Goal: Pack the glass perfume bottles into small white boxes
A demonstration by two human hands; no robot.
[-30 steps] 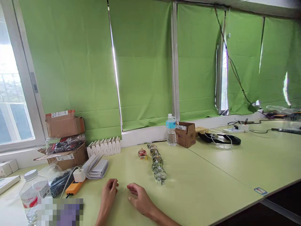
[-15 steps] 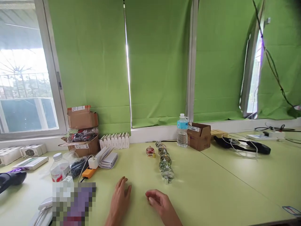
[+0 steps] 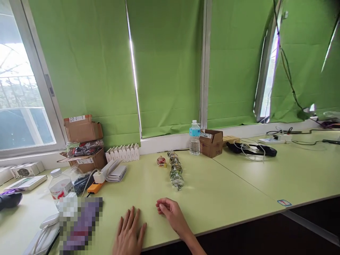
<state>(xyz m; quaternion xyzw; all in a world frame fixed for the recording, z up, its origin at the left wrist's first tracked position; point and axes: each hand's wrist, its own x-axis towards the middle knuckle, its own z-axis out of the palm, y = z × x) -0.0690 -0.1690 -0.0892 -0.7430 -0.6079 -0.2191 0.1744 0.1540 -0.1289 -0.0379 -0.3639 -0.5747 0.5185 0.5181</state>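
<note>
Resting on the pale green tabletop (image 3: 225, 198), the left hand (image 3: 130, 232) now lies flat, grip spread apart where it was curled; the right hand (image 3: 170, 212) stays loosely curled, empty. At 12 o'clock, the row of clear glass globes (image 3: 175, 170) remains untouched.

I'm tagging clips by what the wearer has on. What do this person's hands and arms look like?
Both the left hand and the right hand are bare: no gloves and no rings that I can see. No watch or bracelet shows at either wrist. The right forearm is uncovered down to the picture's edge, with no sleeve in view.
</note>
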